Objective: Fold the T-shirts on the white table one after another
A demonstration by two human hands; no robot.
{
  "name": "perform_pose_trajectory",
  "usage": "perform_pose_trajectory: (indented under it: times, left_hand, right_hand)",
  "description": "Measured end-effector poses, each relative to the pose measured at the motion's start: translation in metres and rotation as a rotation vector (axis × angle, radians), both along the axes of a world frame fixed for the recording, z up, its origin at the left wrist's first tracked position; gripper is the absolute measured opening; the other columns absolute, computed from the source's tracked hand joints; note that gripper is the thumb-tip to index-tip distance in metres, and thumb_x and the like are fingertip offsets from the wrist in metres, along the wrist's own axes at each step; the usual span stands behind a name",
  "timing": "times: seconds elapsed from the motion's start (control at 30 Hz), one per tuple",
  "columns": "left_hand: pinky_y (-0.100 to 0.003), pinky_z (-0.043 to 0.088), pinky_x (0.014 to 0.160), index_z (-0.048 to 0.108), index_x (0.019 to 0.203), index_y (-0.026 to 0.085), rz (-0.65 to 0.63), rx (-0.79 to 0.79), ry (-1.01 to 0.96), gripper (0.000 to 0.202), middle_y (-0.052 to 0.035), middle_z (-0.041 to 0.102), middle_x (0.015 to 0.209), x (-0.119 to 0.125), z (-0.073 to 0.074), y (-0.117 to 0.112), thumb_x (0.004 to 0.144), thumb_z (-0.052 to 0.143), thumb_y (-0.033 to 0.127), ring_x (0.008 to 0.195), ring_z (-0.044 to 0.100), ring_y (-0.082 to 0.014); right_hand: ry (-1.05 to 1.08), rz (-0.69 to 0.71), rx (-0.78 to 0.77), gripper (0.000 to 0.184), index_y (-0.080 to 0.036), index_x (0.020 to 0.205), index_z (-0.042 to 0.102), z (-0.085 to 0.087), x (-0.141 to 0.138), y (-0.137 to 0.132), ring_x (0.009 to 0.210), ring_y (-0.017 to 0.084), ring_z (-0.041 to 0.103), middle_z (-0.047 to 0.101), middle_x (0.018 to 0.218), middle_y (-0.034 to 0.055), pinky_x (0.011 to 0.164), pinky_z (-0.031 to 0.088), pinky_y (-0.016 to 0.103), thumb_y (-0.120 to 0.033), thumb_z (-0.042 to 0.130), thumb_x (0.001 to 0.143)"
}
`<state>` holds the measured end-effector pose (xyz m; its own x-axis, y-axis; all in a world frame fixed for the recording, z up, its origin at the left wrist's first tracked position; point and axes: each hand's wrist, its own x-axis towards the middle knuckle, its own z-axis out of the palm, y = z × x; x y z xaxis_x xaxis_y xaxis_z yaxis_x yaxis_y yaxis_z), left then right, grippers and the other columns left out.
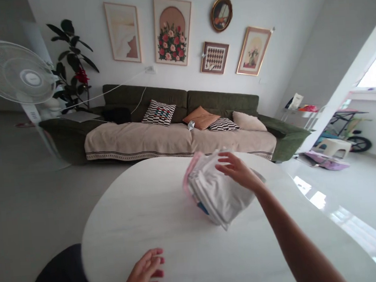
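Observation:
A stack of folded cloth (222,190), mostly white with a pink edge at the left and a bit of blue low down, sits on the white oval table (131,206). My right hand (237,169) is over the top right of the stack, fingers spread; whether it touches the cloth I cannot tell. Close to the table's near edge is my left hand (144,272), its fingers apart and nothing in them. The exact kind of the folded pieces is unclear.
Beyond the table stands a green sofa (125,93) with a beige cover (136,140) and several cushions. A white fan (23,80) is at the left. A dark round seat (65,276) sits by the table's near left edge.

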<state>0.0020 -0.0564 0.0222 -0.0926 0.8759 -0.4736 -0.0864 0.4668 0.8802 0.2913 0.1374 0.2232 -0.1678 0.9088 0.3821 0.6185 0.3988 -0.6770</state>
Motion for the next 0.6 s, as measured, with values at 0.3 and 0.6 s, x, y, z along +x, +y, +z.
perform_pose_trajectory:
  times: [0.3, 0.6]
  left_hand:
    - [-0.041, 0.050, 0.078, 0.058, 0.103, 0.015, 0.358, 0.548, 0.557, 0.044, -0.0160, 0.058, 0.113, -0.052, -0.002, 0.072, 0.071, 0.052, 0.044, 0.101, 0.057, -0.0281]
    - [-0.038, 0.051, 0.078, 0.060, 0.100, 0.017, 0.365, 0.632, 0.619, 0.038, -0.0109, 0.065, 0.098, -0.053, -0.028, 0.096, 0.069, 0.053, 0.038, 0.088, 0.063, -0.0245]
  right_hand:
    - [-0.001, 0.034, -0.301, 0.028, -0.012, 0.091, 0.061, -0.132, -0.047, -0.043, 0.067, 0.020, 0.064, 0.067, 0.078, 0.0095, 0.065, 0.048, 0.034, -0.033, 0.057, 0.072]
    - [0.049, 0.204, -0.400, 0.026, -0.016, 0.105, 0.055, -0.212, -0.194, -0.051, 0.089, 0.016, 0.059, 0.061, 0.101, 0.0042, 0.081, 0.048, 0.037, -0.028, 0.058, 0.083]
